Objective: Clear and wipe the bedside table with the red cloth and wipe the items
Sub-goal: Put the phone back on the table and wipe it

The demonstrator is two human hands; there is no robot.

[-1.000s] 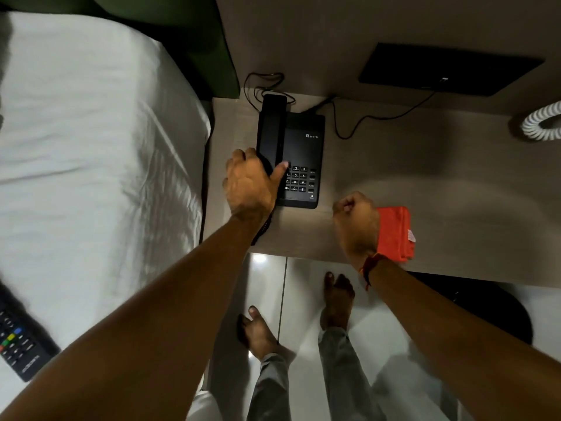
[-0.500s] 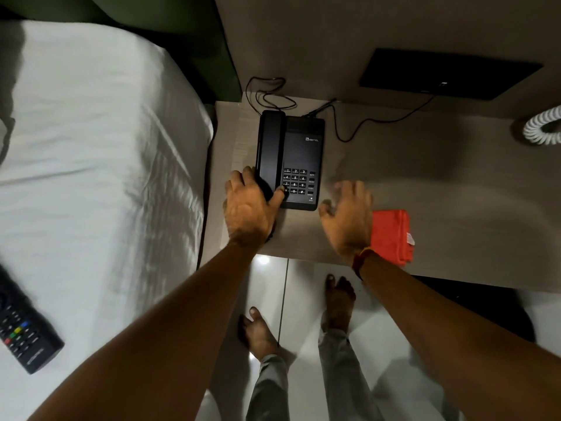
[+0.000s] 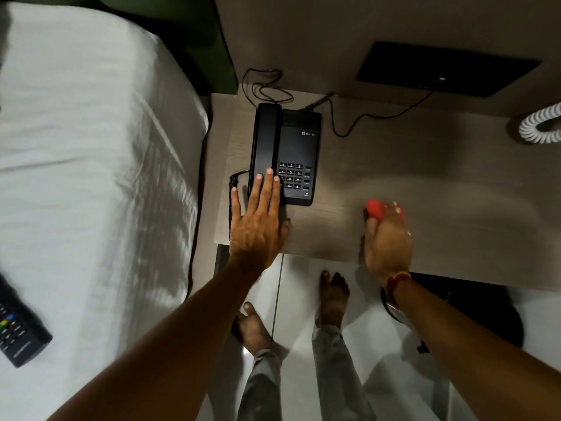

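Note:
A black desk telephone (image 3: pixel 299 138) sits at the back left of the wooden bedside table (image 3: pixel 425 183), handset on its cradle. My left hand (image 3: pixel 258 220) lies flat with fingers spread, fingertips resting on the near end of the handset. My right hand (image 3: pixel 387 238) is blurred and closed over the red cloth (image 3: pixel 375 209), which is bunched on the tabletop near the front edge; only a small part of the cloth shows past my fingers.
A white bed (image 3: pixel 91 177) lies left of the table, with a black remote control (image 3: pixel 18 329) on it. Thin black cables (image 3: pixel 349 123) run behind the phone. A white coiled cord (image 3: pixel 542 126) sits at the far right. A black panel (image 3: pixel 446 68) is on the wall.
My left hand let go of the phone's near corner and now lies flat on the handset. My right hand moved right onto the red cloth and closed on it.

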